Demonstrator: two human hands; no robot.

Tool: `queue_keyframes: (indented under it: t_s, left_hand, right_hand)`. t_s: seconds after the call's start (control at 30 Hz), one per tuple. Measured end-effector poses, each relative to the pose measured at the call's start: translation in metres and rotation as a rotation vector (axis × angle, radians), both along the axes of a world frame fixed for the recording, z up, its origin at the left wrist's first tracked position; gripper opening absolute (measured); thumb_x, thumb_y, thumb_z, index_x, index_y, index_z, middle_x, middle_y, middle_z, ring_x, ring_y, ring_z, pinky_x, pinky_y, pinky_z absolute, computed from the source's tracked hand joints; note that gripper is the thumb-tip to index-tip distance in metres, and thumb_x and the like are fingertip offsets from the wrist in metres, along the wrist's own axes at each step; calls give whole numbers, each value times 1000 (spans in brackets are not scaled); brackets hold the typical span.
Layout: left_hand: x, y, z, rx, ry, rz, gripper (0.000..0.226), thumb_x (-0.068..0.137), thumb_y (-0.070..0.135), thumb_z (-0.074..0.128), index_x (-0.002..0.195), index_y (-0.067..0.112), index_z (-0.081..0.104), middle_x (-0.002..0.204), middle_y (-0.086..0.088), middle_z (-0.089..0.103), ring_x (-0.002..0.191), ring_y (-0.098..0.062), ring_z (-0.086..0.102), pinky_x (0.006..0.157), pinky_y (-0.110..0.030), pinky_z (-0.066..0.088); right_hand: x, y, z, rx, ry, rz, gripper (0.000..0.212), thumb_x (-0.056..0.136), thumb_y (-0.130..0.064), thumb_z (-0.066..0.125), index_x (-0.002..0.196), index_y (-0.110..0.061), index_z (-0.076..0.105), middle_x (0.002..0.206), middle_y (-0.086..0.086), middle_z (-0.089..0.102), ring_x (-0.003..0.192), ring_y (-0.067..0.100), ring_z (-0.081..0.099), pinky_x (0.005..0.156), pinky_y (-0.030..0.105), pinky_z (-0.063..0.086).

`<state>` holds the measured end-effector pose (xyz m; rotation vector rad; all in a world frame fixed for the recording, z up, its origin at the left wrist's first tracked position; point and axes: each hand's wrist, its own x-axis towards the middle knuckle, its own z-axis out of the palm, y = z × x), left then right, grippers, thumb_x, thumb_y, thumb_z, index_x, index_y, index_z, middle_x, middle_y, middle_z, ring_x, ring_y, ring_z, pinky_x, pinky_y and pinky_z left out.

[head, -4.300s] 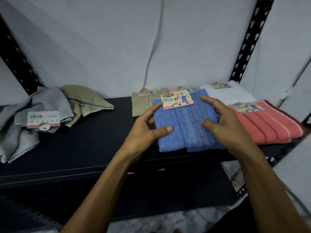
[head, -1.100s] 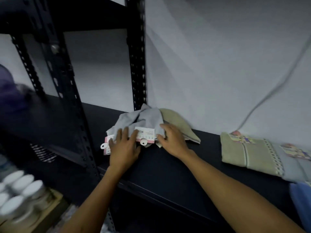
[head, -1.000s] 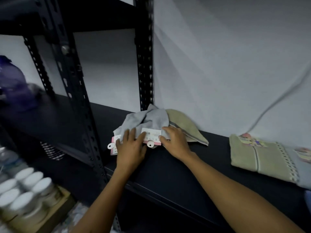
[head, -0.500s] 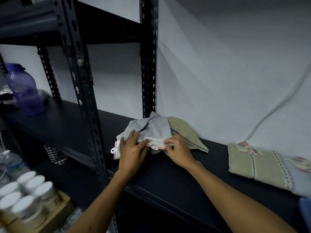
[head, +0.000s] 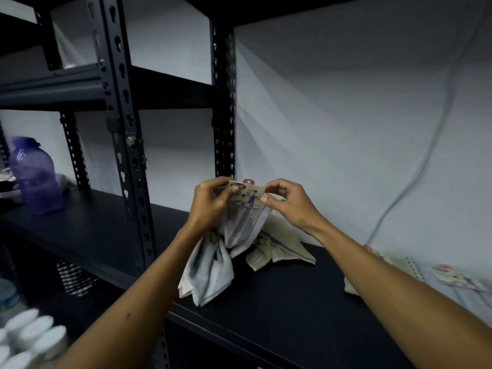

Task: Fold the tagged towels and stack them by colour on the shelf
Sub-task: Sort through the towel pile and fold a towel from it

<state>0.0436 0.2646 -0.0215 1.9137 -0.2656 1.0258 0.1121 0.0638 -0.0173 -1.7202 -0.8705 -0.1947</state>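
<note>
A grey towel [head: 213, 262] hangs crumpled above the dark shelf [head: 279, 296], its lower end touching the shelf. My left hand [head: 210, 203] and my right hand [head: 287, 202] pinch its top edge at the card tag [head: 247, 194]. Behind it, an unfolded beige towel [head: 279, 249] lies on the shelf against the wall. At the far right, a folded beige towel [head: 399, 262] with a tag lies flat, partly hidden by my right forearm; a folded grey towel [head: 474, 296] with a colourful tag [head: 458, 279] lies beside it.
A black slotted upright [head: 125, 155] stands left of my hands and another [head: 223, 102] at the wall. A purple bottle [head: 34, 177] stands on the left shelf. White-lidded jars [head: 29, 339] sit below at bottom left. A cable [head: 415, 169] runs down the wall.
Both hands have lifted the grey towel off the shelf by its tagged edge; half a second ago it lay in a heap under my palms. The beige towel stayed behind.
</note>
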Motion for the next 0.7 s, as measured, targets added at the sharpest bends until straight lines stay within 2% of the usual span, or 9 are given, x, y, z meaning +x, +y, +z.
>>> queue_keyframes:
  t_s: [0.1, 0.2, 0.3, 0.37, 0.43, 0.47, 0.57, 0.63, 0.7]
  left_hand:
    - [9, -4, 32, -50, 15, -113, 8, 87, 2, 70, 92, 6, 74, 84, -1, 74, 77, -9, 69, 68, -24, 53]
    - [14, -13, 62, -97, 5, -186, 8, 86, 3, 71, 94, 3, 73, 84, -4, 74, 76, -13, 70, 65, -25, 55]
    - [20, -19, 91, -208, -38, -198, 9, 85, 6, 73, 94, 6, 72, 86, -7, 74, 78, -16, 71, 69, -30, 59]
    - [26, -23, 106, -266, -64, -177, 17, 84, 9, 75, 100, 4, 70, 91, -10, 73, 79, -15, 72, 70, -30, 59]
    - [28, -28, 116, -317, -69, -146, 32, 84, 12, 76, 113, 4, 65, 96, -10, 71, 78, -13, 71, 68, -25, 57]
    - [28, -30, 119, -339, -63, -151, 38, 85, 12, 75, 120, 7, 61, 96, -9, 70, 77, -12, 72, 66, -24, 57]
    - [24, -36, 114, -390, -3, -342, 56, 89, 9, 71, 135, 25, 46, 103, -13, 71, 86, -23, 74, 72, -36, 61]
    - [25, -39, 101, -335, 32, -446, 66, 89, 3, 69, 137, 36, 38, 107, -12, 73, 95, -30, 72, 78, -42, 60]
    - [26, -47, 87, -261, 74, -456, 60, 90, 2, 66, 131, 40, 43, 105, -9, 74, 96, -28, 71, 78, -40, 61]
  right_hand:
    - [-3, 0, 26, 18, 4, 25, 33, 85, -6, 74, 115, -8, 61, 101, 9, 72, 94, 14, 68, 84, 27, 55]
    - [-4, 1, 50, 61, -28, -2, 48, 86, -3, 72, 128, -13, 51, 102, 14, 71, 86, 17, 71, 78, 34, 60]
    - [-2, 1, 70, 119, -92, -58, 69, 83, 2, 73, 140, -23, 43, 117, 7, 60, 100, 23, 66, 80, 40, 60]
    - [3, 0, 78, 149, -127, -57, 77, 82, 3, 73, 142, -30, 39, 131, -1, 52, 113, 22, 62, 93, 42, 56]
    - [9, -2, 85, 196, -142, -71, 74, 82, 0, 74, 137, -38, 43, 140, -4, 48, 123, 20, 56, 101, 45, 50]
    - [11, -4, 89, 232, -128, -73, 68, 82, 0, 73, 131, -39, 47, 138, -3, 51, 121, 19, 58, 101, 47, 50]
    - [15, -15, 97, 345, -51, -84, 54, 83, 4, 70, 109, -41, 58, 125, 3, 61, 108, 22, 66, 94, 51, 53]
    - [16, -26, 97, 381, -17, -104, 49, 83, 6, 67, 100, -41, 60, 122, 6, 63, 108, 29, 65, 89, 55, 54]
    - [15, -38, 95, 335, -42, -132, 51, 85, 5, 66, 101, -43, 61, 122, 5, 64, 109, 30, 64, 90, 53, 55]
